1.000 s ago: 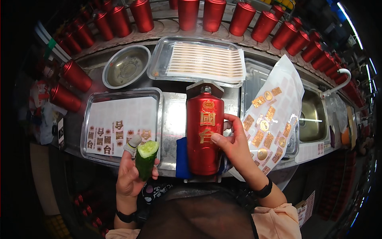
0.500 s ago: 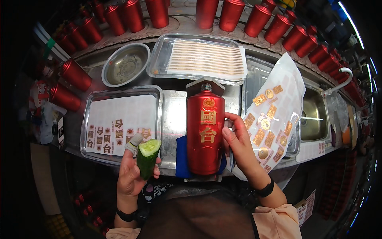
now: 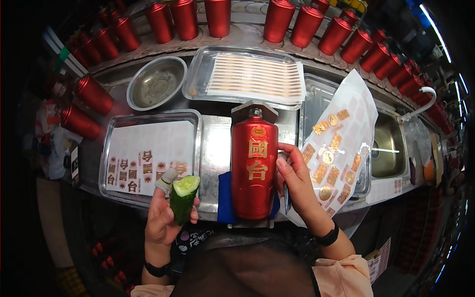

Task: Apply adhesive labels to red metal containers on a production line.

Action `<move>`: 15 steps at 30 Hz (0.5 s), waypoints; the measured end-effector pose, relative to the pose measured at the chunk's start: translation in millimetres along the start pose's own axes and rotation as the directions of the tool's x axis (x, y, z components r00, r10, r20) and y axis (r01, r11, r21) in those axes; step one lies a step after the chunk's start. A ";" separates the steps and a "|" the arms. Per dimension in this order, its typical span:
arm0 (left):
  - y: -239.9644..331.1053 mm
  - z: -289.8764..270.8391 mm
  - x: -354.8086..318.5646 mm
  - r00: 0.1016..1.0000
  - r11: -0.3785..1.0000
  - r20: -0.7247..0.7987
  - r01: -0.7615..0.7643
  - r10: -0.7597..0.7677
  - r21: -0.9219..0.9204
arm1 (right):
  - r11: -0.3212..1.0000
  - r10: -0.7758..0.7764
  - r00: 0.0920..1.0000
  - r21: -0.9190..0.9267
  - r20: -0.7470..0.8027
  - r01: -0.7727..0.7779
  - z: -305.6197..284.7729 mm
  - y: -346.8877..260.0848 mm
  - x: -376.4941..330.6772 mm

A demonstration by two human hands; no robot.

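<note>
A red bottle with gold characters and a bare glass neck lies on its back in front of me, its neck end in a grey angled rest. Under its lower part is a blue cloth. Left of it my left hand, with a pale cover on one finger, grips a cut cucumber, wet flesh end up. My right hand is at the bottle's right side, fingertips against or very near it. A thin silvery tool shows under its curled fingers; its kind is hidden.
A clear sheet of gold stickers lies right, before a sink. Left are a metal tray with a sticker sheet and a steel bowl. Behind stand a tray of striped strips and a conveyor of red bottles.
The bottles on the far conveyor have shifted to the right. Both hands, the cucumber and the lying bottle are almost where they were, apart from a slight shift of the view.
</note>
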State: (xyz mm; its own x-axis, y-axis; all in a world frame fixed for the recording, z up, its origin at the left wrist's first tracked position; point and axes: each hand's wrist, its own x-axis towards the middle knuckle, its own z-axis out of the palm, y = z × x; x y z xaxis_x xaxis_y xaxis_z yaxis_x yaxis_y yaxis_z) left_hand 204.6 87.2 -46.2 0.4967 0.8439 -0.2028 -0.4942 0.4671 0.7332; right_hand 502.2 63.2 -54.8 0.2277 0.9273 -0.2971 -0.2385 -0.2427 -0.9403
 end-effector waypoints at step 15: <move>2.1 -2.3 -1.7 1.000 0.999 0.011 -0.009 0.010 -0.050 | 0.994 -0.005 0.997 -0.111 -0.082 -0.004 3.6 -18.7 13.2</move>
State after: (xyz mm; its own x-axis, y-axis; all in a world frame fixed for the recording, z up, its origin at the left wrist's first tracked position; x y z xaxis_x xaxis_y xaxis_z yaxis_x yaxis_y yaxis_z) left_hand 201.0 87.3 -45.7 0.4994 0.8455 -0.1888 -0.5341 0.4721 0.7014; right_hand 506.2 81.0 -40.6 0.3059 0.9020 -0.3047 -0.1332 -0.2764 -0.9518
